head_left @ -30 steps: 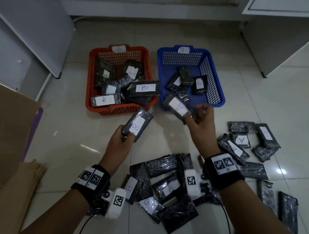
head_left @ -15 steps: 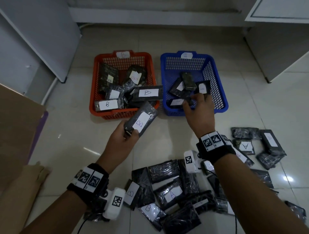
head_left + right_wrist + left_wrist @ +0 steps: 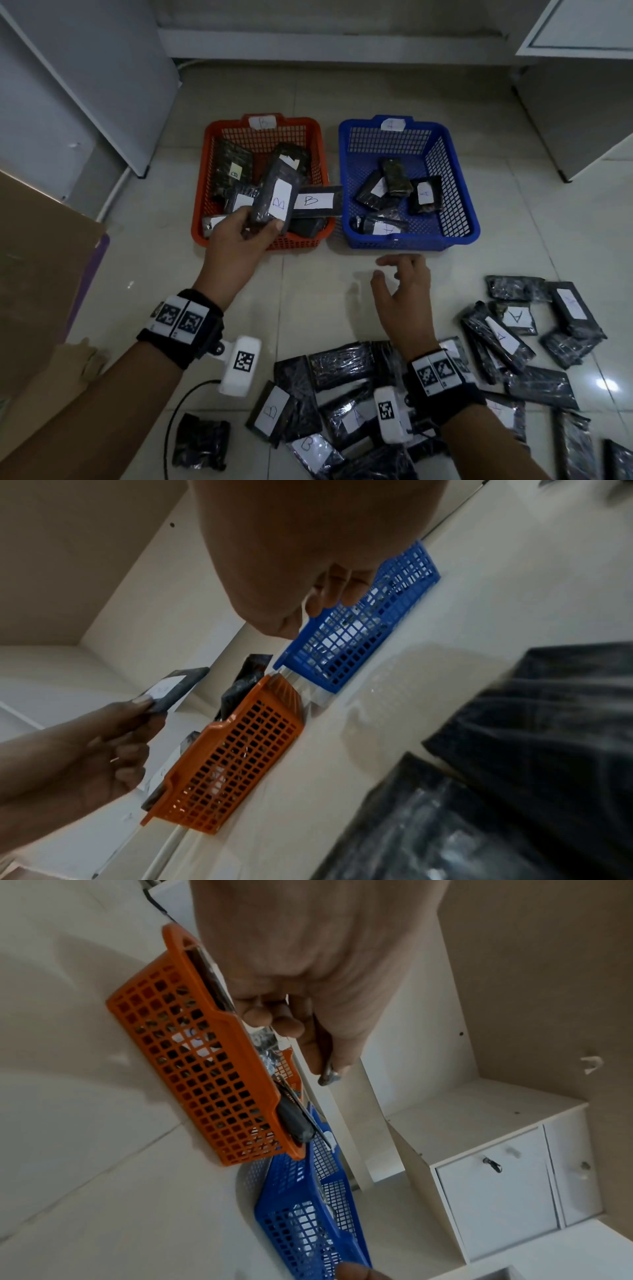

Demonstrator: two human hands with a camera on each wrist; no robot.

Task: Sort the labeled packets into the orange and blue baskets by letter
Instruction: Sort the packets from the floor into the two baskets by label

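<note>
My left hand (image 3: 245,228) grips a dark packet labelled B (image 3: 275,195) by its near end, holding it over the front of the orange basket (image 3: 317,150), which holds several B packets. In the right wrist view the same B packet (image 3: 174,689) sticks up from that hand above the orange basket (image 3: 236,753). My right hand (image 3: 399,279) hovers empty with relaxed fingers above the floor, just in front of the blue basket (image 3: 455,192). An A packet (image 3: 382,226) lies at the blue basket's near edge among a few others. Loose packets (image 3: 342,363) litter the floor near me.
More A-labelled packets (image 3: 510,325) lie scattered on the tiles at the right. A cardboard sheet (image 3: 41,274) lies at the left. White cabinets (image 3: 582,85) stand behind and to both sides of the baskets. A cable (image 3: 178,411) trails from the left wrist camera.
My right hand let the A packet go into the blue basket and drew back toward me, empty. My left hand carried the B packet forward over the orange basket.
</note>
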